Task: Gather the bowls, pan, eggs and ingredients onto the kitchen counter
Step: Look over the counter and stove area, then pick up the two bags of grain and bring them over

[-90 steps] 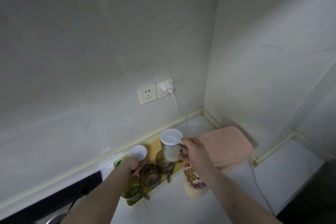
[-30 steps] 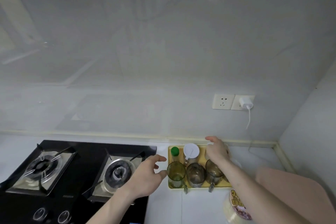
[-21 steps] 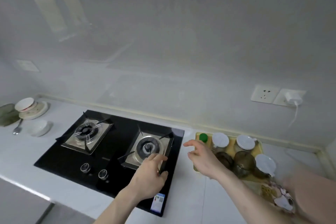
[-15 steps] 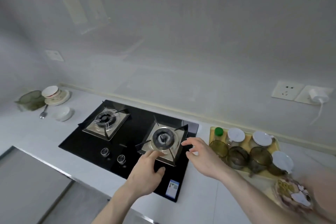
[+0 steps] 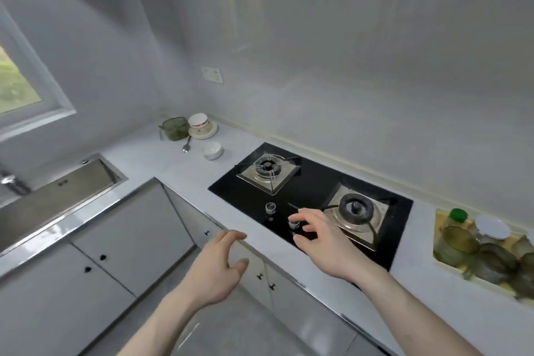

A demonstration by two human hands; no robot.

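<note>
Grey-walled kitchen, pale L-shaped bench (image 5: 161, 159), small white ceramic bowl (image 5: 213, 150) in its far corner beside patterned bowl on plate (image 5: 199, 124), no legible writing, left hand (image 5: 215, 267) and right hand (image 5: 320, 237) empty, fingers loosely spread.

Single head view; we look forward and steeply down from standing height over the L-shaped counter (image 5: 161, 165). We face the stove (image 5: 310, 196) and back wall, the sink (image 5: 55, 196) at frame left and the tray (image 5: 445, 263) cut by the right edge. Both forearms enter from the bottom edge, close to us. Wide-angle lens bends the edges.
</note>
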